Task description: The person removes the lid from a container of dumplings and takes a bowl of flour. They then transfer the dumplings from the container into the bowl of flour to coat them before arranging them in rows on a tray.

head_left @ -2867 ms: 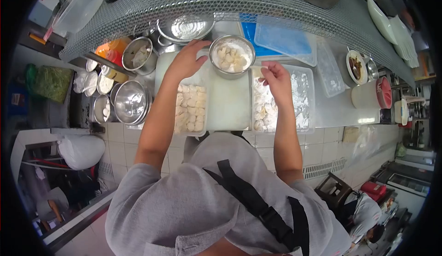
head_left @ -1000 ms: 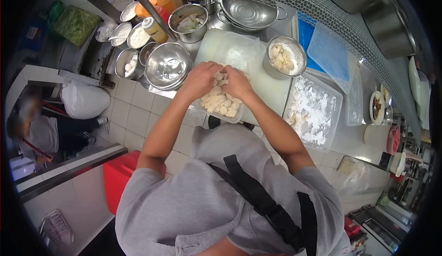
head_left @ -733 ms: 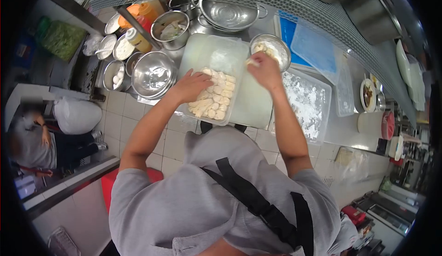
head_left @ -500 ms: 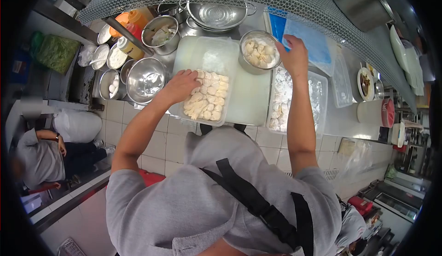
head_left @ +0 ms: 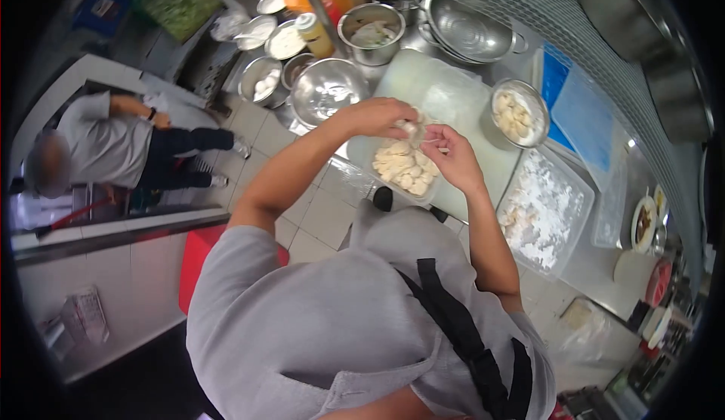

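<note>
A clear plastic tub [head_left: 430,193] stands at the near edge of the counter, packed with pale, lumpy food pieces [head_left: 404,165]. Over its far end my left hand [head_left: 385,118] is closed around some of these pale pieces. Close beside it, to the right, is my right hand [head_left: 455,162]. Its thumb and fingers are pinched together near the same pieces, and what lies between them is too small to make out. A steel pot [head_left: 495,129] with more pale pieces in it sits to the right on the white cutting board [head_left: 461,118].
Right of the board is a clear tub [head_left: 544,212] dusted with white powder. Left stand a steel bowl [head_left: 329,92], a steel pot [head_left: 371,33] and a squeeze bottle [head_left: 314,35]. Colanders [head_left: 468,27] sit behind. A person [head_left: 121,137] is beyond a partition at left.
My right hand has left the steel pot and come to the tub of pale pieces, beside my left hand. My left hand has lifted some pieces. The view has turned.
</note>
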Demonstrator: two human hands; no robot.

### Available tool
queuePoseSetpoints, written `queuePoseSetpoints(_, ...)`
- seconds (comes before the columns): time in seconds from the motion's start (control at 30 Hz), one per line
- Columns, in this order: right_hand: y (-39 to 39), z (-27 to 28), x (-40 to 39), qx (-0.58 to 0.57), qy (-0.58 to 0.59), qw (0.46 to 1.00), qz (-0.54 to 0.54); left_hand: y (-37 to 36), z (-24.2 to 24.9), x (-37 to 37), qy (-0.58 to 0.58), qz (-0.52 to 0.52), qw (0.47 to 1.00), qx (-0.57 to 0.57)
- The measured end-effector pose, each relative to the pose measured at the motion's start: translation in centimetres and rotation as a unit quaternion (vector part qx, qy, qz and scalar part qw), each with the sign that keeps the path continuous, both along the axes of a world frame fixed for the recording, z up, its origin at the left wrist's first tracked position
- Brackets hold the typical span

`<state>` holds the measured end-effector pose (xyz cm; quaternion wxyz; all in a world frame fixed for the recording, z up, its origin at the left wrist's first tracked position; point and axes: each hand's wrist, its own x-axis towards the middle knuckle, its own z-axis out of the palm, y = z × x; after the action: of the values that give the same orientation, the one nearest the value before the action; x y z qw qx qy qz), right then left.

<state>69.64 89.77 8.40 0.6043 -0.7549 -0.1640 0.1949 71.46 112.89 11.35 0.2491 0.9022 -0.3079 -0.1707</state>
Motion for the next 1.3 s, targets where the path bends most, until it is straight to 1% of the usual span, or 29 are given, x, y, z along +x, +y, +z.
queuePoseSetpoints(0.03, 0.9, 0.1, 0.1, 0.005, -0.001, 1.000, 0.011, -0.2, 0.2, 0.1, 0.005, 0.017, 0.999, -0.050)
queuePoseSetpoints(0.07, 1.6, 0.3, 0.2, 0.054, 0.050, 0.997, 0.008, -0.3, 0.3, 0.1, 0.009, 0.030, 0.994, -0.102)
queuePoseSetpoints(0.1, 1.9, 0.5, 0.3, 0.101, 0.102, 0.990, 0.001, -0.6, 0.3, 0.0, -0.013, 0.038, 0.991, -0.124)
queuePoseSetpoints(0.13, 1.9, 0.5, 0.6, 0.099, 0.101, 0.990, 0.002, -0.8, 0.8, -0.2, -0.014, 0.039, 0.991, -0.126)
queuePoseSetpoints(0.2, 0.8, 0.5, 1.3, 0.110, 0.148, 0.983, 0.005, -2.0, 1.7, -0.3, -0.012, 0.082, 0.986, -0.144)
queuePoseSetpoints(0.23, 0.1, 0.6, 1.5, 0.103, 0.147, 0.984, -0.009, -2.7, 2.0, -0.2, -0.009, 0.070, 0.986, -0.153)
queuePoseSetpoints(0.3, -1.0, 1.1, 1.5, 0.181, 0.212, 0.960, -0.032, -3.4, 2.6, 0.3, -0.016, 0.062, 0.978, -0.196)
queuePoseSetpoints(0.33, -1.8, 1.2, 1.6, 0.177, 0.207, 0.961, -0.049, -4.0, 2.7, 0.6, -0.014, 0.046, 0.978, -0.203)
queuePoseSetpoints(0.4, -3.2, 1.4, 1.8, 0.231, 0.228, 0.942, -0.080, -5.2, 3.0, 1.3, 0.021, 0.083, 0.965, -0.250)
queuePoseSetpoints(0.47, -4.6, 1.3, 1.7, 0.249, 0.229, 0.934, -0.110, -6.4, 2.8, 2.2, 0.027, 0.066, 0.962, -0.263)
queuePoseSetpoints(0.53, -5.9, 1.5, 1.5, 0.322, 0.240, 0.909, -0.106, -7.7, 2.6, 3.1, 0.070, 0.071, 0.950, -0.295)
queuePoseSetpoints(0.57, -6.4, 1.9, 1.2, 0.324, 0.236, 0.909, -0.118, -8.6, 2.7, 3.3, 0.063, 0.070, 0.950, -0.297)
queuePoseSetpoints(0.6, -6.9, 2.3, 1.0, 0.353, 0.243, 0.894, -0.131, -9.4, 3.0, 3.4, 0.066, 0.058, 0.951, -0.297)
queuePoseSetpoints(0.63, -7.3, 2.8, 0.8, 0.381, 0.251, 0.878, -0.143, -10.3, 3.6, 3.4, 0.030, 0.043, 0.954, -0.296)
queuePoseSetpoints(0.67, -7.8, 2.7, 0.9, 0.383, 0.248, 0.877, -0.152, -11.2, 4.2, 3.4, -0.006, 0.029, 0.955, -0.295)
queuePoseSetpoints(0.7, -8.3, 2.5, 1.1, 0.381, 0.246, 0.874, -0.172, -11.9, 4.5, 3.3, -0.003, 0.020, 0.955, -0.294)
queuePoseSetpoints(0.77, -9.2, 2.4, 1.2, 0.383, 0.241, 0.870, -0.195, -13.1, 5.1, 3.4, -0.063, -0.010, 0.962, -0.265)
queuePoseSetpoints(0.8, -9.6, 2.4, 1.3, 0.387, 0.235, 0.867, -0.206, -13.5, 5.1, 3.5, -0.062, -0.016, 0.963, -0.263)
queuePoseSetpoints(0.87, -10.4, 2.6, 1.3, 0.393, 0.227, 0.864, -0.217, -14.2, 4.9, 3.8, -0.016, 0.001, 0.953, -0.304)
queuePoseSetpoints(0.9, -10.8, 2.7, 1.3, 0.410, 0.231, 0.855, -0.217, -14.3, 4.3, 4.1, -0.017, -0.002, 0.953, -0.303)
queuePoseSetpoints(0.97, -11.5, 3.0, 1.1, 0.427, 0.235, 0.846, -0.218, -14.5, 2.3, 5.0, 0.069, 0.005, 0.913, -0.403)
queuePoseSetpoints(1.0, -11.8, 3.4, 1.0, 0.424, 0.235, 0.846, -0.221, -14.7, 1.6, 5.3, 0.069, 0.005, 0.913, -0.402)
queuePoseSetpoints(1.07, -12.5, 3.7, 1.4, 0.421, 0.233, 0.848, -0.221, -15.2, 0.9, 5.9, 0.119, 0.040, 0.876, -0.465)
queuePoseSetpoints(1.1, -13.1, 3.6, 1.8, 0.412, 0.214, 0.857, -0.222, -15.4, 0.7, 6.4, 0.117, 0.042, 0.876, -0.465)
queuePoseSetpoints(1.17, -14.2, 3.5, 2.6, 0.391, 0.181, 0.871, -0.239, -16.3, 0.6, 7.3, 0.128, 0.068, 0.855, -0.499)
queuePoseSetpoints(1.2, -14.6, 3.6, 3.1, 0.391, 0.183, 0.872, -0.232, -16.6, 0.6, 7.9, 0.124, 0.074, 0.855, -0.498)
queuePoseSetpoints(1.27, -15.1, 3.9, 4.0, 0.359, 0.117, 0.889, -0.258, -17.2, 1.1, 8.7, 0.083, 0.098, 0.860, -0.495)
queuePoseSetpoints(1.3, -15.3, 3.9, 4.6, 0.360, 0.124, 0.891, -0.247, -17.2, 1.6, 9.2, 0.078, 0.111, 0.859, -0.493)
